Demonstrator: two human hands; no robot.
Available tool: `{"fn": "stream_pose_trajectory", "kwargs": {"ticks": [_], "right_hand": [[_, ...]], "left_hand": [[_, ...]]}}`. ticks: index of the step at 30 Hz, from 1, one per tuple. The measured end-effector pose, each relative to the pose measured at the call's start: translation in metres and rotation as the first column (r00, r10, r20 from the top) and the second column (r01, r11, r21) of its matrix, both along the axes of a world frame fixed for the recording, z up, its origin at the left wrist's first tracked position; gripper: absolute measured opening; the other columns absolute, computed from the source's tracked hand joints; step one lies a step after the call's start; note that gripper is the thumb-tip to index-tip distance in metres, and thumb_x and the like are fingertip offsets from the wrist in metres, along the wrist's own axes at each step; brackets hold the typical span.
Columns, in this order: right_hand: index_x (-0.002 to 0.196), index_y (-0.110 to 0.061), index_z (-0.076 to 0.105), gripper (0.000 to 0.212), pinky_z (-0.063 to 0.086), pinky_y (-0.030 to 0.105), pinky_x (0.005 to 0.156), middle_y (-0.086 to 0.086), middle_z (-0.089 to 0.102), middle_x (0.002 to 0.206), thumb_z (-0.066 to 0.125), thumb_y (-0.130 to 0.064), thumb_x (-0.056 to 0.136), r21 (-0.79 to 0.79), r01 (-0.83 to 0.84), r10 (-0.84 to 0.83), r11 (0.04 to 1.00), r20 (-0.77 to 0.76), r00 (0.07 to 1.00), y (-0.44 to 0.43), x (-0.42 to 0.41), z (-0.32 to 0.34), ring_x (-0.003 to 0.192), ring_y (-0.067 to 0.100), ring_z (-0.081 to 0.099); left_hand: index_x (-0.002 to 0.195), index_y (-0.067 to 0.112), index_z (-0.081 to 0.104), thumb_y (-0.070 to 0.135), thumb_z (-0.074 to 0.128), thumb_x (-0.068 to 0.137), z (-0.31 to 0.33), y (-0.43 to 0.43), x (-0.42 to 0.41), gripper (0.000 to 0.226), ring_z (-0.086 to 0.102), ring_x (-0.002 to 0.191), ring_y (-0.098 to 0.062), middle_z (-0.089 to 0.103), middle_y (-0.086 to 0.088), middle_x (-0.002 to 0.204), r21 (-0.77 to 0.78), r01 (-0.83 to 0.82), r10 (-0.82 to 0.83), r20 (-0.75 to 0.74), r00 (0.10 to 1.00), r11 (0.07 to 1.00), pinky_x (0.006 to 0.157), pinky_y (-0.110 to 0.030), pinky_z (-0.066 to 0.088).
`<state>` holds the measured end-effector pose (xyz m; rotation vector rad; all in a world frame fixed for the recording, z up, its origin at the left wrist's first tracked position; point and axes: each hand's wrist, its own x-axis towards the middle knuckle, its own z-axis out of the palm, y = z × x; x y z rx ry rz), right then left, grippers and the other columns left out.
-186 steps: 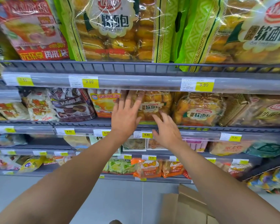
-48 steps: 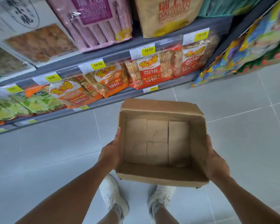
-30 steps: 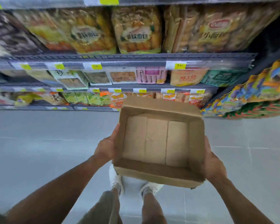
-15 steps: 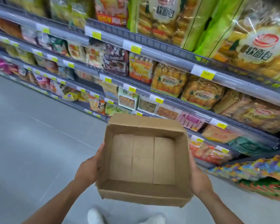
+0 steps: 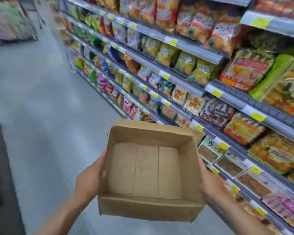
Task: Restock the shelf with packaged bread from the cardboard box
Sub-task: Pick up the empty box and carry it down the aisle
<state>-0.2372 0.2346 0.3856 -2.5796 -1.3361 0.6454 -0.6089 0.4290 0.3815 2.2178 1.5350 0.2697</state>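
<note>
I hold an open brown cardboard box (image 5: 148, 209) in front of me at waist height, and its inside is bare. My left hand (image 5: 90, 180) grips its left wall and my right hand (image 5: 209, 182) grips its right wall. Packaged bread (image 5: 277, 153) in clear bags with yellow-orange buns sits on the shelf (image 5: 255, 109) at the right, beside other bagged bakery goods.
The long shelf unit runs along the right side of the aisle, its tiers full of snack bags and yellow price tags (image 5: 166, 76). Grey tiled floor (image 5: 41, 107) stretches ahead on the left. A dark blurred object (image 5: 0, 175) stands at the left edge.
I pressed bread onto the shelf, then picked the box up off the floor with both hands. Since then the view has swung left along the aisle, with the box still held.
</note>
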Motion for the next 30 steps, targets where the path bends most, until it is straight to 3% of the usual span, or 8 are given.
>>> {"fn": "stream_pose_trajectory", "kwargs": {"ticks": [4,7,10,13,18,21,25,30], "right_hand": [[0.143,-0.064,-0.02,0.112,0.045,0.043,0.048,0.015,0.075,0.091,0.059,-0.008,0.085,0.08,-0.109,0.111,0.991,-0.014,0.994,0.096,-0.018,0.003,0.065,0.032,0.07],[0.141,-0.064,-0.022,0.106,0.047,0.039,0.049,0.004,0.074,0.087,0.052,-0.01,0.088,0.1,-0.214,0.212,0.972,0.036,0.977,0.164,-0.036,0.017,0.066,0.022,0.072],[0.139,-0.054,-0.037,0.107,0.039,0.032,0.042,-0.007,0.058,0.064,0.054,-0.025,0.09,0.031,-0.253,0.246,0.967,0.157,0.956,0.226,-0.053,0.031,0.045,0.012,0.056],[0.141,-0.038,-0.042,0.109,0.035,0.029,0.04,-0.006,0.058,0.064,0.054,-0.043,0.091,-0.027,-0.305,0.302,0.952,0.247,0.921,0.293,-0.059,0.023,0.052,0.014,0.06],[0.138,-0.042,-0.045,0.112,0.032,0.026,0.038,0.001,0.064,0.066,0.056,-0.023,0.093,-0.014,-0.458,0.455,0.889,0.15,0.878,0.43,-0.074,0.011,0.05,0.018,0.062],[0.138,-0.047,-0.042,0.111,0.037,0.032,0.041,0.003,0.062,0.057,0.053,-0.017,0.09,-0.001,-0.559,0.554,0.829,0.132,0.822,0.515,-0.094,0.014,0.05,0.024,0.063],[0.142,-0.044,-0.039,0.109,0.039,0.033,0.042,0.001,0.06,0.058,0.054,-0.02,0.09,-0.004,-0.662,0.651,0.749,0.189,0.735,0.619,-0.141,0.032,0.045,0.017,0.054],[0.144,-0.045,-0.036,0.112,0.046,0.037,0.048,0.002,0.058,0.057,0.054,-0.018,0.084,0.008,-0.76,0.743,0.65,0.204,0.638,0.738,-0.205,0.033,0.048,0.019,0.057]], "left_hand": [[0.156,0.049,-0.004,0.019,0.045,0.091,0.007,0.042,-0.04,0.087,0.063,0.091,-0.028,0.061,0.004,0.13,0.071,-0.12,0.12,-0.007,0.993,0.99,0.065,-0.035,0.042],[0.16,0.035,0.0,0.017,0.046,0.092,0.011,0.078,-0.062,0.084,0.064,0.103,-0.031,0.051,0.001,0.145,0.091,-0.181,0.186,-0.042,0.982,0.979,0.072,-0.038,0.047],[0.16,0.032,0.002,0.016,0.046,0.094,0.013,0.118,-0.084,0.082,0.065,0.093,-0.029,0.059,-0.003,0.133,0.117,-0.247,0.248,-0.001,0.969,0.962,0.069,-0.037,0.05],[0.16,0.034,0.004,0.018,0.05,0.093,0.013,0.168,-0.104,0.083,0.065,0.084,-0.029,0.064,-0.005,0.123,0.139,-0.29,0.287,0.04,0.957,0.947,0.063,-0.037,0.049],[0.159,0.034,0.006,0.028,0.043,0.088,0.026,0.249,-0.129,0.08,0.066,0.091,-0.028,0.068,-0.004,0.117,0.132,-0.361,0.362,0.021,0.932,0.923,0.063,-0.034,0.042],[0.158,0.035,0.0,0.027,0.043,0.095,0.037,0.286,-0.148,0.077,0.054,0.074,-0.022,0.059,0.001,0.093,0.117,-0.442,0.447,-0.016,0.894,0.889,0.06,-0.034,0.033],[0.158,0.044,-0.002,0.026,0.045,0.097,0.037,0.336,-0.191,0.08,0.066,0.081,-0.02,0.069,0.003,0.114,0.086,-0.589,0.593,-0.022,0.805,0.804,0.058,-0.035,0.046],[0.155,0.051,-0.003,0.021,0.045,0.093,0.044,0.403,-0.236,0.084,0.06,0.067,-0.018,0.066,0.004,0.097,0.069,-0.709,0.71,0.009,0.704,0.702,0.055,-0.035,0.043]]}}
